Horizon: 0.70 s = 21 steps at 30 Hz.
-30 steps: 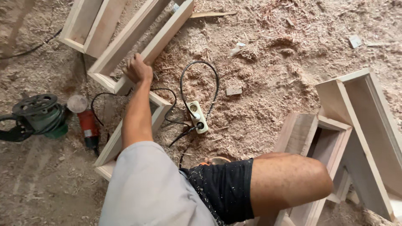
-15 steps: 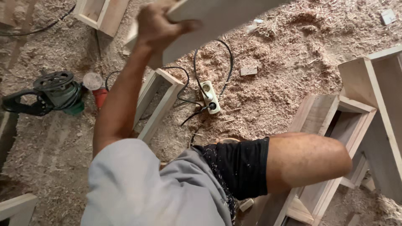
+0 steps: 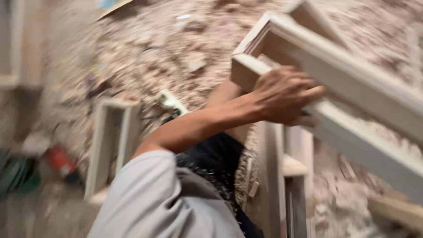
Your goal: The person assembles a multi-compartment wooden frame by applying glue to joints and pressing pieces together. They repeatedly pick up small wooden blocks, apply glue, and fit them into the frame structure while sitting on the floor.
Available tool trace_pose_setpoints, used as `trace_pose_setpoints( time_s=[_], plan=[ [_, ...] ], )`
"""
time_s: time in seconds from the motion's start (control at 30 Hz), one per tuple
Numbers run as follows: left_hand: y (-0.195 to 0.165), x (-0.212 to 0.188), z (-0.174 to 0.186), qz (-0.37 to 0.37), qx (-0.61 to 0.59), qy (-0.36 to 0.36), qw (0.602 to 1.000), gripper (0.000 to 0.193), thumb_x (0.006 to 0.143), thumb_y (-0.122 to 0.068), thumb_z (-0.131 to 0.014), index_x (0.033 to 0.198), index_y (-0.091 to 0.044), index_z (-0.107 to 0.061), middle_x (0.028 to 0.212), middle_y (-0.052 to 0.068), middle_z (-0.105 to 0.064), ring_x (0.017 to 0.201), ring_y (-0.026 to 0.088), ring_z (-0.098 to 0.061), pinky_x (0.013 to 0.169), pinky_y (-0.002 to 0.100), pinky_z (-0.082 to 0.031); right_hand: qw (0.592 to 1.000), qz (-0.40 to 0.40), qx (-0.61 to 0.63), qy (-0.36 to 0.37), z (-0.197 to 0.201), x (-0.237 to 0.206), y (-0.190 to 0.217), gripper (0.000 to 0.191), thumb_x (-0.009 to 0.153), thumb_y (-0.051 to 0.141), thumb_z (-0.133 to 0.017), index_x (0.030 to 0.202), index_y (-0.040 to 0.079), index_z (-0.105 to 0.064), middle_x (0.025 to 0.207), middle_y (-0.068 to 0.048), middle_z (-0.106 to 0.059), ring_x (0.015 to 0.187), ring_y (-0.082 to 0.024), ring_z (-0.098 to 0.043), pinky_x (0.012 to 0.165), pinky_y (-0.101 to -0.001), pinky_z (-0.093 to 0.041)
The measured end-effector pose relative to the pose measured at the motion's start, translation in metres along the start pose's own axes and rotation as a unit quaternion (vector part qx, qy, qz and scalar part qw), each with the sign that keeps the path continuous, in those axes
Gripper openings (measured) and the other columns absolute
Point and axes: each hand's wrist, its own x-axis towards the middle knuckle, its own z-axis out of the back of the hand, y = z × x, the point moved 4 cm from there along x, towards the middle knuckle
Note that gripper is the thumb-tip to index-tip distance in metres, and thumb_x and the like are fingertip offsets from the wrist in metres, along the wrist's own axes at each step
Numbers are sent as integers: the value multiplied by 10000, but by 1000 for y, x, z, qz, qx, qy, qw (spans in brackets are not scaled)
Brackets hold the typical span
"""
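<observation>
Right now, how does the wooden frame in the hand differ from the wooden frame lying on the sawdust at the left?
The held frame is lifted and tilted, gripped near one corner by the left hand; the floor frame lies on the sawdust floor, untouched. The held frame fills more of the view. Both are pale, unfinished wood.

One hand (image 3: 284, 94) is in view — it grips one pale wooden frame (image 3: 352, 101) held up at the right. Two more wooden frames rest on the sawdust-strewn floor (image 3: 167, 48): one (image 3: 112, 145) at the left, one (image 3: 286, 176) low in the middle. One white power strip (image 3: 171, 102) lies between them. At the left edge, blurred — one red tool (image 3: 59, 161) and one green tool (image 3: 17, 174).
</observation>
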Motion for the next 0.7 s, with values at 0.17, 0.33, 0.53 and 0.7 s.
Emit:
trace_pose_setpoints(
  time_s=[0.17,0.33,0.53,0.7],
  plan=[
    [-73,-37,-109,-109,-94,123,982,548,915,-681,-692,952,-136,-732,855,73,-761,724,203,-712,682,378,-578,989,-5,-49,-142,118,-10,-11,478,1233,413,-479,1383,-39,-434,989,-102,-588,631,-122,-498,543,-231,-413],
    [-123,-94,-161,-230,-74,102,965,525,937,-677,-613,1001,-164,-703,954,44,-769,852,194,-729,829,381,-587,973,-20,-95,-212,189,-38,-14,491,1240,426,-470,1390,-39,-425,983,-101,-581,619,-118,-488,534,-229,-403],
    [-139,-124,-194,-317,-86,168,929,556,951,-681,-615,1080,-145,-686,1040,57,-766,851,198,-714,820,368,-576,972,-43,-107,-206,210,-66,8,505,1247,442,-458,1398,-39,-415,976,-99,-573,603,-115,-475,522,-226,-390],
    [-142,-114,-197,-316,-113,240,911,545,945,-663,-615,1055,-134,-684,1091,66,-768,859,195,-699,822,352,-555,980,-126,-64,-140,208,-80,20,508,1246,458,-463,1399,-22,-400,950,-95,-564,562,-90,-450,481,-209,-355]
  ],
)
